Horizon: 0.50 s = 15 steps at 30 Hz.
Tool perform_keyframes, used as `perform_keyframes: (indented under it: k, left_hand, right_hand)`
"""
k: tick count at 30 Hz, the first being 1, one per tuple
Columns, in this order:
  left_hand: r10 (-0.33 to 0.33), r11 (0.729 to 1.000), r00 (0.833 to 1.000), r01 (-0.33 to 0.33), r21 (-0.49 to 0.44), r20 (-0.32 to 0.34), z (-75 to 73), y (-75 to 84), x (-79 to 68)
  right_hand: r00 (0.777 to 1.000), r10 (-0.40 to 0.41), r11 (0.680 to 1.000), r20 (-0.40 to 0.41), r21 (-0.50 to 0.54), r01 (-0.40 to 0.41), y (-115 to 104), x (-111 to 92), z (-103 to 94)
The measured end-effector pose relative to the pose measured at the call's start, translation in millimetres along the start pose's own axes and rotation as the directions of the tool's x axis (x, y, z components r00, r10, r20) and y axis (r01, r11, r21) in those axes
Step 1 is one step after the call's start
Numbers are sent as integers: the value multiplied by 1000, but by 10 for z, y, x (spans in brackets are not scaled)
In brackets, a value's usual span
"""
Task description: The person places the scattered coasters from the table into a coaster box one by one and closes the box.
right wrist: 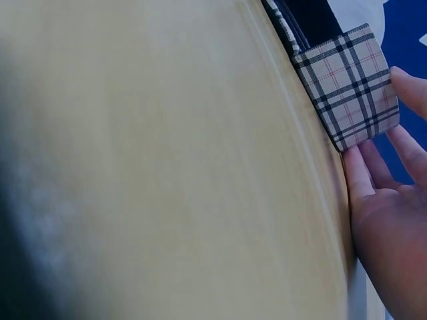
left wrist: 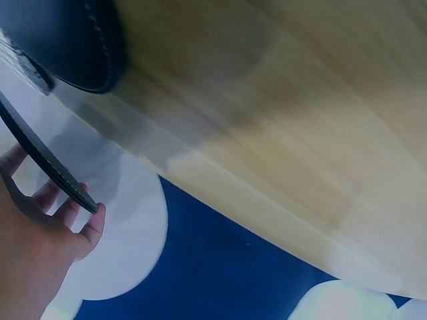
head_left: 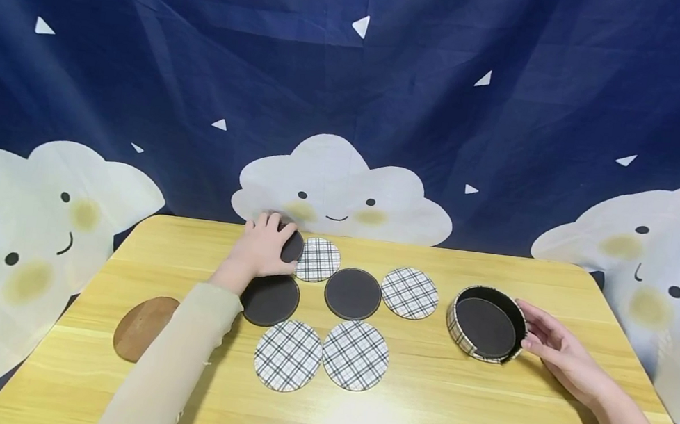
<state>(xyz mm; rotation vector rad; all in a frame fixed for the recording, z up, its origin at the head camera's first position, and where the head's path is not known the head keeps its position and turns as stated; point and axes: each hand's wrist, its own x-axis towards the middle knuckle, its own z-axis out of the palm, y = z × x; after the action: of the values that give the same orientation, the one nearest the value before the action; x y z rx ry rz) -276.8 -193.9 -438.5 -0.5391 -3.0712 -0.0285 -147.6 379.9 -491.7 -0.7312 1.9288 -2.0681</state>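
Note:
At the back of the table, my left hand (head_left: 261, 248) grips a round black coaster (head_left: 293, 246) by its edge. The left wrist view shows this stitched coaster (left wrist: 50, 163) tilted, with fingers curled at its rim. Just below that hand lies another black coaster (head_left: 270, 300), and a plaid coaster (head_left: 318, 260) is beside it. On the right, my right hand (head_left: 566, 353) holds the side wall of a round coaster holder (head_left: 461, 334), black inside and plaid outside. In the right wrist view, fingertips touch the holder's plaid wall (right wrist: 350, 87), which has a gap in it.
Mid-table lie a black coaster (head_left: 352, 294) and plaid coasters, one (head_left: 410, 293) near the holder and two nearer the front (head_left: 288, 356). A brown disc (head_left: 144, 327) sits at the left, partly hidden by my left sleeve. A blue cloud-patterned curtain (head_left: 352, 101) hangs behind the table.

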Motion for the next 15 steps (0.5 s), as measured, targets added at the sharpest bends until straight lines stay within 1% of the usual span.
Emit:
perform_keyframes:
  k: [7,15]
  left_hand:
    - [78,997,997,-77,27,-21,-71,212,52]
    - [158,984,986,-154,87,-50,-69,456,144]
  right_hand:
    - [1000,7,1000,-1,-2,-7,-13,-3,-6]
    - [1000,21,1000,-2,-16,-21,-11,-11,0]
